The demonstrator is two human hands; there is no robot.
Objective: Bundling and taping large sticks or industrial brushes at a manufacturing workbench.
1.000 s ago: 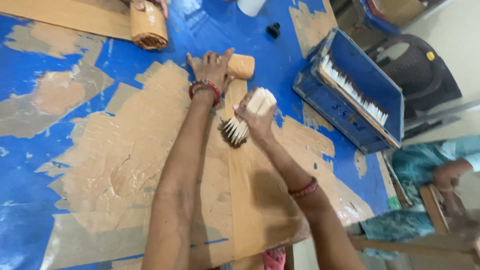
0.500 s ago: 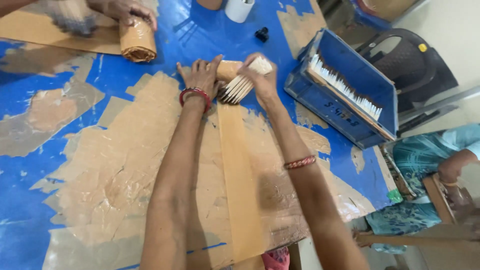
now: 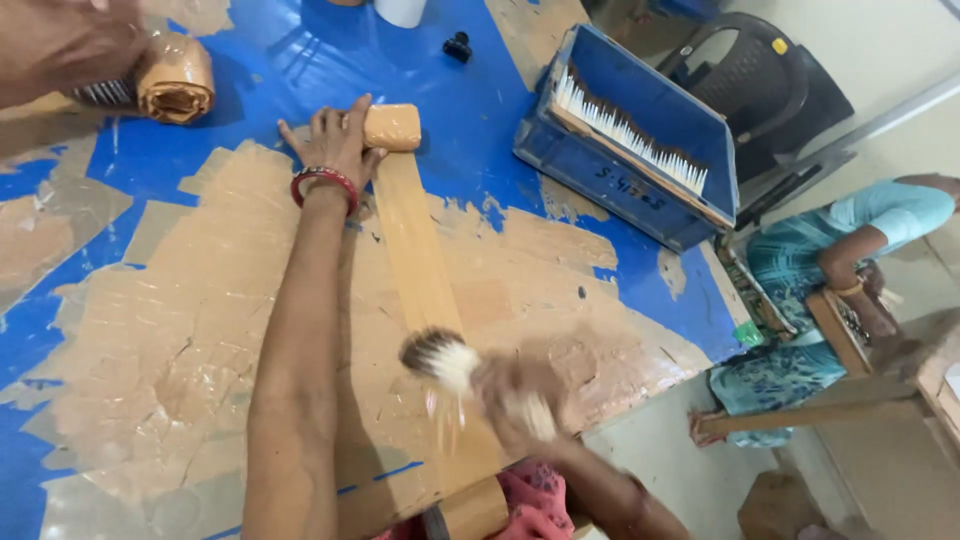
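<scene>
L arm extended fwd, nearly straight, forearm running up centre of view. L hand (image 3: 338,146) lay palm-down, fingers spread and flat, thumb out toward the right side, wrist slightly flexed. R arm came in from bottom right, elbow bent, forearm angled up-left toward body midline. R hand (image 3: 520,395) heavily motion-blurred; appeared closed in a fist-type grip, knuckles up, but individual fingers could not be resolved. Hands well apart: L far from body, R close to it. R wrist partly blurred, orientation unclear. Upper arms and shoulders out of view.
</scene>
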